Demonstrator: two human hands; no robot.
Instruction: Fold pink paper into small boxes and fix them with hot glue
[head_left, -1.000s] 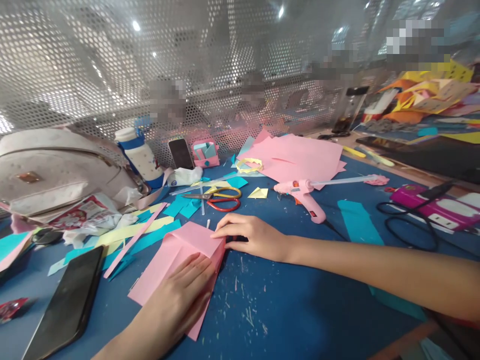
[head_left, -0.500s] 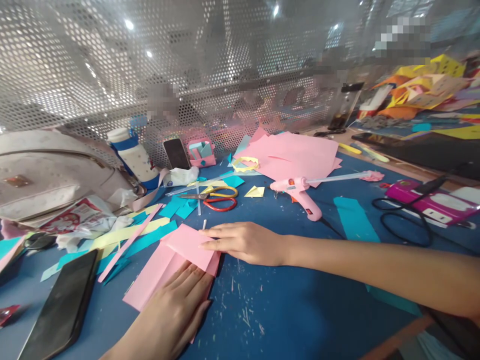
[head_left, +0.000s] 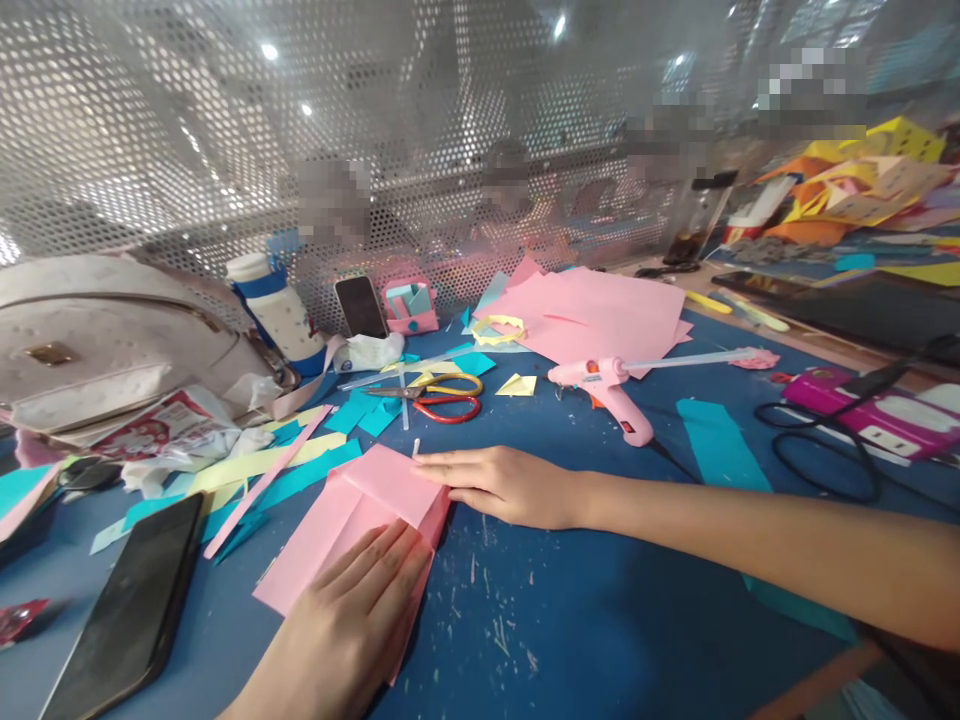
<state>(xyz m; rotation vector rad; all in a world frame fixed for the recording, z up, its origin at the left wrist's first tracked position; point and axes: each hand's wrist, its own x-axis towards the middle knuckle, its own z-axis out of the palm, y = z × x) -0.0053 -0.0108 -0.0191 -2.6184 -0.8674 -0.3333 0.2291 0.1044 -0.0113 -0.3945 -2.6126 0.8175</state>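
A partly folded sheet of pink paper (head_left: pixel 311 545) lies on the blue table, its far end turned over as a flap. My left hand (head_left: pixel 360 605) rests flat on the near part of it, fingers stretched out and their tips at the flap's lower edge. At the flap's right corner, the fingers of my right hand (head_left: pixel 510 485) lie extended and touch the paper. A small white stick pokes out just beyond that corner. Scissors (head_left: pixel 435 395) with one yellow and one red handle lie beyond my hands. A pink glue gun (head_left: pixel 607 390) rests to their right.
Pink sheets (head_left: pixel 592 310) are stacked at the back. Blue and yellow paper strips (head_left: pixel 247 470) and a black phone (head_left: pixel 127 610) lie on the left, before a white backpack (head_left: pixel 112 330) and a bottle (head_left: pixel 277 310). A magenta power strip (head_left: pixel 877 415) with black cable sits right.
The left fingers have slid out from beneath the flap to its edge. My right fingers have shifted slightly at the flap's corner. The view has moved a little.
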